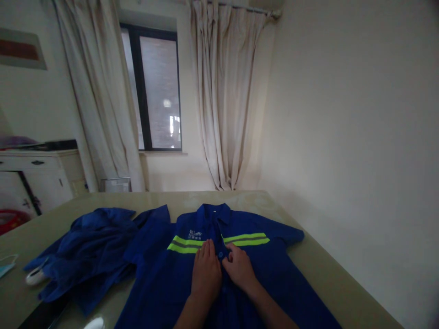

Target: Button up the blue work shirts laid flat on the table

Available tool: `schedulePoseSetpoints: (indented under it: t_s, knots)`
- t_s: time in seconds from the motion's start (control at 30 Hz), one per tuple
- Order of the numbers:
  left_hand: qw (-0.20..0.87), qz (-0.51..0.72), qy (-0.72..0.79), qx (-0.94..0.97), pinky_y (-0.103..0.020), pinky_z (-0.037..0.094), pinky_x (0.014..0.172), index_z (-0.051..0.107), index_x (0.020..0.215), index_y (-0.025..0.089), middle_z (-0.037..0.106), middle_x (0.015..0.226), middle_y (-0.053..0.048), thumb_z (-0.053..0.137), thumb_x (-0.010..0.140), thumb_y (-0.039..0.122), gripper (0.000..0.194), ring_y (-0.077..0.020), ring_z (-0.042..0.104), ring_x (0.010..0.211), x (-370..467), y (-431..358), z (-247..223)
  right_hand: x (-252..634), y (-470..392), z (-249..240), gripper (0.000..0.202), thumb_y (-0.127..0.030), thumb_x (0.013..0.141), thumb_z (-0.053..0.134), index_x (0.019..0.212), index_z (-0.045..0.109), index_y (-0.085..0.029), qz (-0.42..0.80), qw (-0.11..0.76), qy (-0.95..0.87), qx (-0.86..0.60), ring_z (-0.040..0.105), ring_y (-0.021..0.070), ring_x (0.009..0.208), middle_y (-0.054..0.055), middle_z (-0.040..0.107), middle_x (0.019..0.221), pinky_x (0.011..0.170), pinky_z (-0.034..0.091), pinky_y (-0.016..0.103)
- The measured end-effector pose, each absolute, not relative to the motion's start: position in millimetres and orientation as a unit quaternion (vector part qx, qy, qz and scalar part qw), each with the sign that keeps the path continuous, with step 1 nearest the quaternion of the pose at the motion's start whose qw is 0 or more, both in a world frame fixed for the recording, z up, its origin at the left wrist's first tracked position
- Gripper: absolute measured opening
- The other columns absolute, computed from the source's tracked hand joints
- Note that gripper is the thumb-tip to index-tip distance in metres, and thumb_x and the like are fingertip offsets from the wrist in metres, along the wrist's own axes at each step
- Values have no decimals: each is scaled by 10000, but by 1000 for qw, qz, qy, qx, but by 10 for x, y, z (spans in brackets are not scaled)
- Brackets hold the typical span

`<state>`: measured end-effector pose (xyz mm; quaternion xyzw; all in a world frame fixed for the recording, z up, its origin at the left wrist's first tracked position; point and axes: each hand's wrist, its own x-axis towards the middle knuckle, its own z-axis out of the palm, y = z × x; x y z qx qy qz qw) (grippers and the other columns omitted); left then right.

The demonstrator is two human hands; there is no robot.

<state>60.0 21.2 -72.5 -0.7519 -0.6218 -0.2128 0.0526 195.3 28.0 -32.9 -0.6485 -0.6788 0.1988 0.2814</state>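
From my remote station, the head view gives me both hands over a blue shirt (274, 269). The shirt lies front side up on the table (322, 269), directly ahead, collar (224, 214) toward the far edge. Its lower part runs out of view at the bottom.

Left hand (207, 269): open and flat, fingers extended and held together, resting on the shirt front beside the placket. The fingertips overlap the inner end of the left stripe (183, 246). A white logo (195, 235) sits just above that stripe.

Right hand (240, 268): fingers curled, thumb and forefinger at the placket, just beside a button (221, 254). I cannot tell whether they pinch the cloth or only touch it. The right stripe (248, 239) extends outward above this hand.

Left of the shirt, a crumpled blue garment (92, 242) lies against the shirt's sleeve; I cannot tell which overlaps. A white object (36, 277) is at the garment's near left edge, and a mask (5, 269) lies farther left.

Beyond the table I read a window (160, 91) between two curtains (226, 91), and a white cabinet (44, 178) at left.
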Motion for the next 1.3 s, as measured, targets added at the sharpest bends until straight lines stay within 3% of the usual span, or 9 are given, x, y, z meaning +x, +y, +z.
schedulePoseSetpoints:
  t_s: [0.2, 0.33, 0.5, 0.7, 0.83, 0.97, 1.07, 1.17, 1.3]
  knots:
    - [18, -184, -637, -748, -476, 401, 1059, 515, 1453, 163, 601, 1420, -157, 455, 901, 119, 557, -321, 522, 1306, 565, 107, -444, 1847, 503, -46, 234, -296, 859, 615, 1074, 669, -221, 112, 193, -694, -684, 709, 279, 925, 115, 749, 1018, 717, 426, 313]
    - [-19, -196, -679, -708, -460, 442, 953, 526, 1413, 180, 649, 1315, -161, 451, 922, 131, 500, -326, 546, 1248, 563, 318, -210, 1710, 762, -58, 355, -182, 882, 550, 1231, 549, -246, 101, 251, -684, -678, 712, 244, 974, 93, 715, 1162, 734, 422, 294]
    - [-160, -298, -692, -638, -382, 489, 932, 462, 1411, 200, 703, 1248, -115, 416, 975, 144, 442, -248, 648, 1161, 554, 730, -200, 1770, 922, -272, 311, -135, 895, 432, 1177, 512, -240, 169, 368, -619, -672, 708, 208, 844, 30, 731, 933, 712, 415, 275]
    - [-254, -489, -545, -632, -338, 523, 970, 517, 1344, 204, 731, 1110, -68, 413, 913, 75, 462, -175, 699, 1038, 602, 995, -391, 1901, 1018, -378, 245, -185, 865, 382, 1074, 491, -250, 227, 499, -547, -633, 693, 218, 839, 29, 710, 909, 753, 470, 293]
    - [-243, -412, -534, -697, -294, 528, 940, 519, 1377, 198, 711, 1200, -70, 464, 906, 94, 486, -157, 694, 1023, 597, 974, -422, 1907, 1058, -403, 251, -275, 901, 399, 1142, 462, -237, 274, 540, -501, -619, 688, 224, 819, 57, 718, 940, 715, 489, 299]
    - [-185, -329, -574, -727, -378, 453, 1030, 619, 1298, 228, 678, 1280, -68, 528, 929, 170, 385, -229, 615, 1174, 613, 935, -396, 1906, 1062, -400, 301, -352, 938, 401, 1207, 443, -222, 305, 572, -479, -592, 685, 223, 807, 81, 724, 968, 680, 496, 301]
    - [-144, -292, -590, -739, -444, 408, 1041, 653, 1271, 258, 632, 1346, -70, 515, 964, 214, 339, -284, 537, 1231, 648, 915, -374, 1901, 1036, -382, 349, -430, 936, 439, 1221, 418, -230, 333, 587, -482, -558, 676, 219, 740, 51, 709, 875, 624, 489, 293]
    - [-97, -250, -613, -744, -430, 428, 977, 621, 1313, 290, 613, 1339, -69, 485, 995, 238, 350, -288, 532, 1202, 673, 919, -344, 1889, 1010, -369, 374, -468, 911, 469, 1200, 407, -239, 337, 585, -487, -553, 633, 203, 642, 3, 657, 758, 562, 455, 279]
    - [-103, -260, -623, -731, -388, 441, 911, 682, 1144, 256, 640, 1231, -69, 536, 973, 226, 227, -285, 558, 1141, 663, 957, -305, 1885, 997, -381, 312, -458, 904, 463, 1127, 433, -242, 313, 582, -497, -563, 535, 176, 541, -44, 564, 649, 513, 392, 266]
